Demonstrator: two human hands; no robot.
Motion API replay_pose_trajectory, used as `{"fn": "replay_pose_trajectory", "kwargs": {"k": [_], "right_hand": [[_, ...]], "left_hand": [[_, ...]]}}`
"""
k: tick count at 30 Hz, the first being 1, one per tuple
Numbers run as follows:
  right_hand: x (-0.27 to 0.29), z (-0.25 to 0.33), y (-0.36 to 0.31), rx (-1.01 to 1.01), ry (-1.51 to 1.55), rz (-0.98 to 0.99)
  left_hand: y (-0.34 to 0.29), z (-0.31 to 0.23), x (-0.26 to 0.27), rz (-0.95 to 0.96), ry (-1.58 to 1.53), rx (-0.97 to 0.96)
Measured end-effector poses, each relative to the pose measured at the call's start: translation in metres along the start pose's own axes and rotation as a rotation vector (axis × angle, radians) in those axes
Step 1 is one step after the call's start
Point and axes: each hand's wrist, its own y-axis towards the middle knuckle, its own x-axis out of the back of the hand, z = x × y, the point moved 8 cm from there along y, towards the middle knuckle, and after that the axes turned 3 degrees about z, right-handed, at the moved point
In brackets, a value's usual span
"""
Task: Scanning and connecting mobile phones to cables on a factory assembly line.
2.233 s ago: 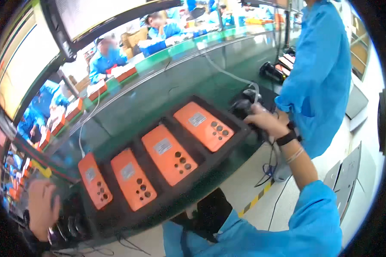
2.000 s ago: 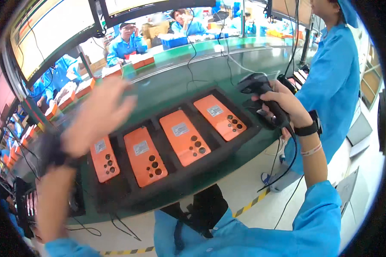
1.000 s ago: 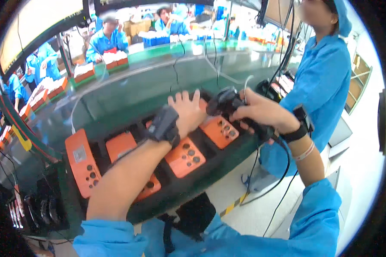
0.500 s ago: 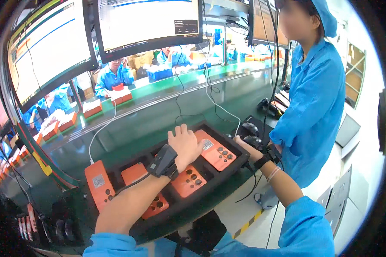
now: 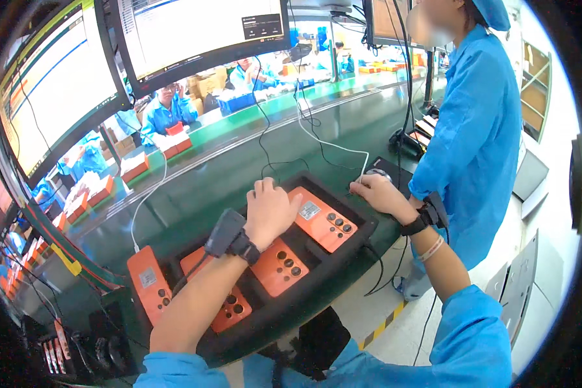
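Note:
A black tray [image 5: 313, 281] holds several orange phones, backs up, with camera rings toward me. My left hand [image 5: 269, 210] lies palm down over the tray's far side, fingers stretched, thumb by the left edge of the right-hand phone [image 5: 323, 218]. Below that hand is another phone [image 5: 282, 270]; my left forearm partly covers a third [image 5: 231, 314]. The leftmost phone [image 5: 149, 279] has a white cable [image 5: 138, 213] plugged into its far end. Just past the tray's right corner, my right hand [image 5: 381, 194] pinches the end of a second white cable [image 5: 343, 148].
Two monitors [image 5: 200, 39] hang above the green bench [image 5: 207, 187]. A mouse [image 5: 377, 173] sits beyond my right hand. At the right stands a person in a blue smock [image 5: 472, 129]. Across the bench, other people sit by orange boxes [image 5: 176, 143]. Phones stand in a rack [image 5: 56, 355] at lower left.
My right hand has lifted and come round with the white cable, showing more of its fingers beside the tray corner. The left hand stays over the tray. The whole view has shifted slightly.

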Motion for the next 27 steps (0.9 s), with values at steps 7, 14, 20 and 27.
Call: {"fn": "replay_pose_trajectory", "kwargs": {"k": [7,14,20,27], "right_hand": [[0.006,0.068,-0.012,0.079,0.831,0.181],[0.045,0.107,0.008,0.257,0.675,-0.030],[0.082,0.153,0.015,0.465,0.424,-0.081],[0.091,0.150,-0.005,0.404,0.397,0.087]], "left_hand": [[0.010,0.009,0.003,0.105,-0.240,0.164],[0.015,-0.005,0.041,-0.053,-0.927,0.100],[0.003,-0.062,0.067,0.123,-1.080,-0.164],[-0.008,-0.095,0.083,0.022,-1.076,-0.284]]}}
